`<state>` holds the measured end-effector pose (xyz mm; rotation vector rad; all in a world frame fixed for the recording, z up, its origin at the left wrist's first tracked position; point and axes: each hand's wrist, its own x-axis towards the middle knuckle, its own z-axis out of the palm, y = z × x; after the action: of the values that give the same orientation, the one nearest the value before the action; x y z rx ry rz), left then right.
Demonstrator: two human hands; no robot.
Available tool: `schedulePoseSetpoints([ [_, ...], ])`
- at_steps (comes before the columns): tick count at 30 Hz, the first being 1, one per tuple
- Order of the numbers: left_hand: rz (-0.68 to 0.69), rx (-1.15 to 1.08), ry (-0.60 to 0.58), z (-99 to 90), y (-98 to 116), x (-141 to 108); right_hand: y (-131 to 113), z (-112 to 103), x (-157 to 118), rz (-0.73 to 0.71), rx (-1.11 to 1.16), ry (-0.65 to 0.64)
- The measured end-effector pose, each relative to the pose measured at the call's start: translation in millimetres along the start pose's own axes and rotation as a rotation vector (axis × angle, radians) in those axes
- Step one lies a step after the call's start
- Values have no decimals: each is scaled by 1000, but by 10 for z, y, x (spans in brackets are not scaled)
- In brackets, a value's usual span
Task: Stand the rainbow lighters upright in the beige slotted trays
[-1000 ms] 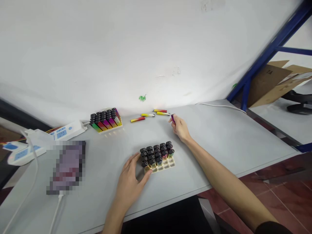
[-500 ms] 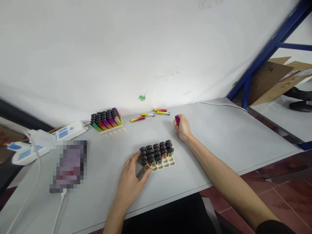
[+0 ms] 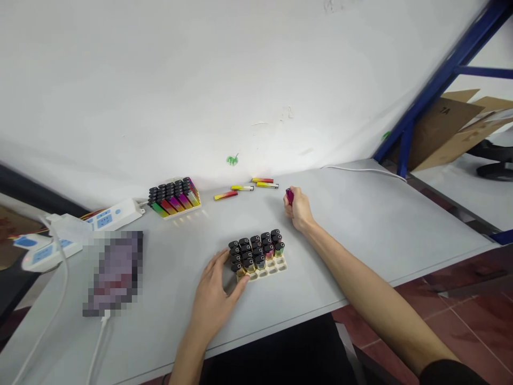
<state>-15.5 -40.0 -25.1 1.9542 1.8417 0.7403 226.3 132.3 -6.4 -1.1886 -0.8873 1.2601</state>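
Observation:
Several black-topped lighters (image 3: 257,247) stand upright in rows in a cream tray (image 3: 284,266); slots along its front row show bare. My left hand (image 3: 218,291) grips the tray's left end, thumb at the front edge and fingers along the left side. Off to the tray's right and farther back, my right hand (image 3: 300,208) is closed around a magenta lighter (image 3: 289,195), held above the table with most of its body hidden in the fist. Loose lighters lie near the wall, among them a yellow-red lighter (image 3: 225,196) and a yellow-white lighter (image 3: 242,188).
A second tray full of lighters (image 3: 175,198) stands at the back left by the wall. Power strips (image 3: 108,215), a blurred-out phone-like object (image 3: 114,272) and a white cable (image 3: 96,342) occupy the left. Blue shelving (image 3: 420,107) with cardboard boxes (image 3: 441,125) is at the right.
Almost nothing differs. The view has shifted very slightly; my right hand keeps the magenta lighter in about the same place, and my left hand stays on the tray.

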Motion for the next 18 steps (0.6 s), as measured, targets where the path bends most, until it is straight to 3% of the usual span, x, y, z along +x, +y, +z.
schedulePoseSetpoints([
  [6,-6,1,9,-2,12,7,33,4,-23,3,-33,-13],
  [9,3,4,11,-6,16,13,50,13,-39,-113,-103,-46],
  [13,14,12,11,-6,13,12,-4,-20,-124,-299,-355,-93],
  [18,16,19,6,4,1,0,-285,-220,-512,-409,-569,-74],
])
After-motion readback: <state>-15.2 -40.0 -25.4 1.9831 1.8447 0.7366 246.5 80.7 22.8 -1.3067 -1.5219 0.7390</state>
